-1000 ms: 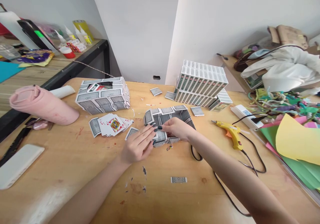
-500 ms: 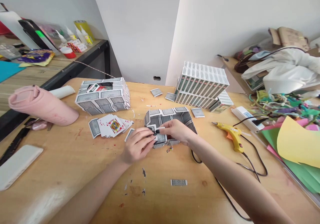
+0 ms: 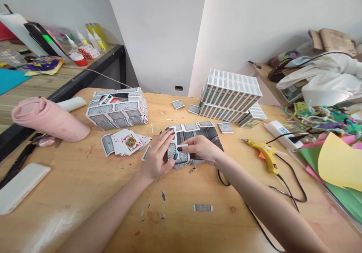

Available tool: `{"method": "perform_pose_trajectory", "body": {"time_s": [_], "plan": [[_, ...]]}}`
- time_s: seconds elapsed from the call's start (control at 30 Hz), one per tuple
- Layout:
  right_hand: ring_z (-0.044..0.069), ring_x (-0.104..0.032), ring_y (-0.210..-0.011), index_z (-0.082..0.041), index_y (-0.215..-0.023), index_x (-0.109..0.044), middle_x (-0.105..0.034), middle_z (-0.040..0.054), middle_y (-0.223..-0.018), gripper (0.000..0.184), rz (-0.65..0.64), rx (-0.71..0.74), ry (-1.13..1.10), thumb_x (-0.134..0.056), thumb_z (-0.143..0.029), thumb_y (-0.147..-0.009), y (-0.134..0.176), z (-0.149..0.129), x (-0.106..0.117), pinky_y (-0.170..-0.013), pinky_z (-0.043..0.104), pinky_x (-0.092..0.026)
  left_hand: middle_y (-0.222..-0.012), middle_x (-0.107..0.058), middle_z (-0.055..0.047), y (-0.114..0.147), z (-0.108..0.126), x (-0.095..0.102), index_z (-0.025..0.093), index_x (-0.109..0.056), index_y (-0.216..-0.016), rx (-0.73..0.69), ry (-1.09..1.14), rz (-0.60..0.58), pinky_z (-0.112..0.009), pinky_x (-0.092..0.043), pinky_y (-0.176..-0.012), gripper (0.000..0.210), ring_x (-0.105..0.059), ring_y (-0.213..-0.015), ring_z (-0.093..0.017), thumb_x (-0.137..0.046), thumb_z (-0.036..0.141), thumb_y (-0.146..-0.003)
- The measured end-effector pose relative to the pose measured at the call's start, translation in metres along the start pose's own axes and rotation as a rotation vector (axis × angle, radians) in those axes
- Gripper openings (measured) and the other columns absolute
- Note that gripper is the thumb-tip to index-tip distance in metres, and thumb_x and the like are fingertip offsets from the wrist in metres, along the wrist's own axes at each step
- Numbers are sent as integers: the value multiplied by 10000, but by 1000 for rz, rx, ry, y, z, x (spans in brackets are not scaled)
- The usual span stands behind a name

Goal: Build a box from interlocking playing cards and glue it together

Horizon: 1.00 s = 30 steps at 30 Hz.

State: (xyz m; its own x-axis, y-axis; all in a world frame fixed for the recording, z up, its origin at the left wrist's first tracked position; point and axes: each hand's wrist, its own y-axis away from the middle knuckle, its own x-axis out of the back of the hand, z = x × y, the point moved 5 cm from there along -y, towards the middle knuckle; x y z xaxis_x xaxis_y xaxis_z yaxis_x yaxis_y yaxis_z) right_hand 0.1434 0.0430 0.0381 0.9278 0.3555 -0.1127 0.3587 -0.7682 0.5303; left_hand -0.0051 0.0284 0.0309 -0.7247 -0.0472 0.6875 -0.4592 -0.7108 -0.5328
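Observation:
A box made of playing cards point(image 3: 213, 137), with grey patterned backs outward and an open top, sits mid-table. My left hand point(image 3: 157, 157) lies along its left end, fingers extended up the side and thumb bent round to the front corner, so it grips the box. From the right, my right hand point(image 3: 203, 149) reaches over the box and pinches the edge of a playing card point(image 3: 181, 156) at the front left corner. Its remaining fingers curl down inside, partly hidden. Left of my left hand lies a loose pile of playing cards point(image 3: 128, 141), mostly face up.
A second card-covered box point(image 3: 117, 111) stands back left, near a pink tumbler point(image 3: 53, 119). Stacked card packs point(image 3: 230, 94) rise behind the open box. On the right lie a yellow glue gun point(image 3: 264, 155), its cord, and a power strip point(image 3: 284, 134). A folded card strip point(image 3: 203, 207) lies in front.
My left hand has shifted from a pinch at the box's front left corner to lying along its left end with the fingers extended. My right hand stays at the card.

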Motion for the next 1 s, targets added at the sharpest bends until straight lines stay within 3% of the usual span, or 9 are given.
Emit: {"method": "perform_pose_trajectory", "body": {"time_s": [0.17, 0.27, 0.37, 0.43, 0.53, 1.0], "plan": [[107, -563, -578, -150, -716, -693, -651, 12, -656, 123, 9, 33, -20, -685, -227, -620, 4, -1, 6, -618, 254, -457, -1412, -351, -152, 0, 3, -1, 131, -338, -1347, -18, -56, 10, -530, -299, -1056, 558, -302, -1315, -300, -406, 277, -812], [96, -514, -550, -157, -670, -664, -612, -5, -616, 127, 112, 123, 222, -635, -280, -677, 11, -5, 12, -553, 229, -407, -1404, -361, -162, 0, 5, -1, 114, -343, -1341, -18, -95, 21, -523, -303, -1054, 554, -306, -1314, -298, -386, 270, -811], [73, -363, -466, -165, -558, -572, -460, -44, -485, 276, 222, 197, 549, -549, -363, -748, 18, -6, 13, -458, 218, -287, -1388, -380, -178, 1, 8, -2, 87, -352, -1331, -26, -154, 39, -513, -302, -1054, 552, -318, -1308, -295, -368, 263, -808], [72, -301, -459, -173, -501, -472, -367, -55, -452, 357, 260, 225, 654, -491, -390, -783, 19, -5, 11, -448, 222, -246, -1383, -388, -180, 1, 9, -2, 83, -353, -1328, -28, -195, 48, -508, -303, -1053, 552, -323, -1305, -294, -356, 262, -806], [74, -311, -477, -178, -501, -404, -361, -52, -470, 359, 272, 256, 672, -464, -375, -795, 17, -3, 8, -463, 216, -253, -1380, -395, -175, 1, 11, -3, 89, -343, -1332, -35, -239, 57, -494, -313, -1049, 557, -333, -1301, -288, -343, 266, -804], [79, -279, -479, -180, -472, -386, -317, -48, -470, 388, 280, 280, 639, -476, -384, -789, 16, -2, 9, -457, 223, -235, -1337, -447, -182, -1, 13, -3, 76, -368, -1311, -56, -278, 73, -477, -348, -1031, 554, -351, -1290, -290, -351, 259, -788]]}}
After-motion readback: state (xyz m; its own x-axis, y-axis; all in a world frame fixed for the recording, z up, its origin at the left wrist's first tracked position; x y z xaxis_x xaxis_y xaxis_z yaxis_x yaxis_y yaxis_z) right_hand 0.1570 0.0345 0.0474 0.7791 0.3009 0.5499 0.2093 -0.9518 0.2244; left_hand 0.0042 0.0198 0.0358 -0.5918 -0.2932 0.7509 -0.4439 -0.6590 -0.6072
